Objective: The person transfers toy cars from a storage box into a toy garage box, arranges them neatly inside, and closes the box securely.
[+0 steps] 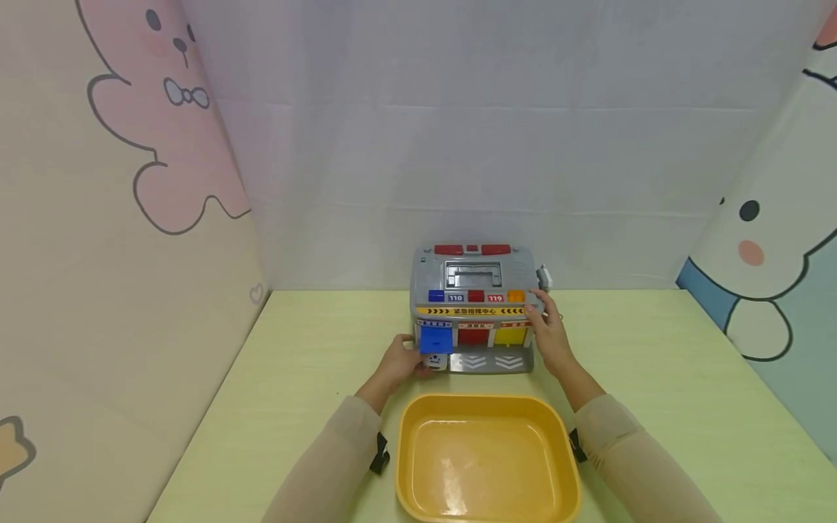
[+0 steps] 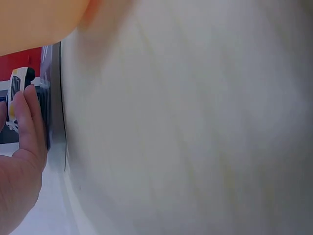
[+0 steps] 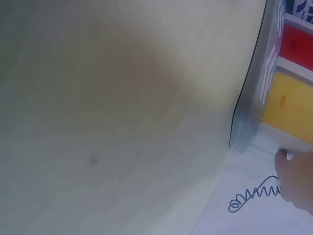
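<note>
A grey toy garage (image 1: pixel 474 312) stands near the back of the table, with a blue door (image 1: pixel 436 340) raised at its left bay. My left hand (image 1: pixel 400 361) pinches a small white toy car (image 1: pixel 435 362) on the ramp in front of that bay. Up close in the left wrist view, fingers lie along one side of the car (image 2: pixel 18 93). At the garage's upper right corner, my right hand (image 1: pixel 551 335) grips the edge, thumb toward the front. The red door (image 1: pixel 474 337) and yellow door (image 1: pixel 510 336) are down.
A yellow tray (image 1: pixel 487 402) sits in front of the garage, between the forearms. A white piece (image 1: pixel 545 277) sticks out from the garage's right side, and a coiled cord (image 3: pixel 257 195) hangs there. Behind the table (image 1: pixel 654 378) rises a pale wall covering (image 1: pixel 484 145).
</note>
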`<state>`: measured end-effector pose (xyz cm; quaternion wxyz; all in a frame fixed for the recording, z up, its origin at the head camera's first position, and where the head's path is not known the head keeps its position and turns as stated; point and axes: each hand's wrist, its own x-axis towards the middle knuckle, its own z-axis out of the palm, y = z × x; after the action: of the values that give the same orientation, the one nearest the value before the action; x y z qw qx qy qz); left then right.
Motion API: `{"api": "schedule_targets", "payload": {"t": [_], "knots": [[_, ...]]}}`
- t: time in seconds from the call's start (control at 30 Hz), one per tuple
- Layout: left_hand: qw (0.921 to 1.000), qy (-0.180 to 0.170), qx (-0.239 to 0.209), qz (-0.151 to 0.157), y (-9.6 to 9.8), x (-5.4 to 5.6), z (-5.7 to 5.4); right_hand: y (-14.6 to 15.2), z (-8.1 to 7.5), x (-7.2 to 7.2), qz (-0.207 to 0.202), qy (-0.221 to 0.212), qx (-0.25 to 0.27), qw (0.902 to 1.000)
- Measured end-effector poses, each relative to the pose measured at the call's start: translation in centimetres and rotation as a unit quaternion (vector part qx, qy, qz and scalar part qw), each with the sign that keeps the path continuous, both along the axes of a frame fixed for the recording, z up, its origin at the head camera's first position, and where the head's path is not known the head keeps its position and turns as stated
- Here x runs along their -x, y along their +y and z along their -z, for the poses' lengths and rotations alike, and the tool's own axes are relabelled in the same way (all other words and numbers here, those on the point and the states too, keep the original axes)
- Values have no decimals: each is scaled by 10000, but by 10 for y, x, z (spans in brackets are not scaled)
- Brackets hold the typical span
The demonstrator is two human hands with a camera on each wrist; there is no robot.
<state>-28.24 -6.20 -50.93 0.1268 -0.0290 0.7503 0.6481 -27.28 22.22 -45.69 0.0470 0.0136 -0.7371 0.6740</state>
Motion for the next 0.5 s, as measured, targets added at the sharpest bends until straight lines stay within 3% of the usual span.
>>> {"api": "schedule_targets", "payload": {"t": [0.1,0.17,0.3,0.5], "knots": [[9991,19,-409,113,0,0,1,-3,-8,-6,-29,-35,59,10000],[9988,66,-433,209,-1,0,2,-3,-9,-6,-31,-19,72,10000],[9990,200,127,376,-3,-1,1,-2,-8,-6,-41,-36,90,9999],[9927,448,976,544,-8,2,0,-2,-7,-6,-38,-46,94,9999]]}}
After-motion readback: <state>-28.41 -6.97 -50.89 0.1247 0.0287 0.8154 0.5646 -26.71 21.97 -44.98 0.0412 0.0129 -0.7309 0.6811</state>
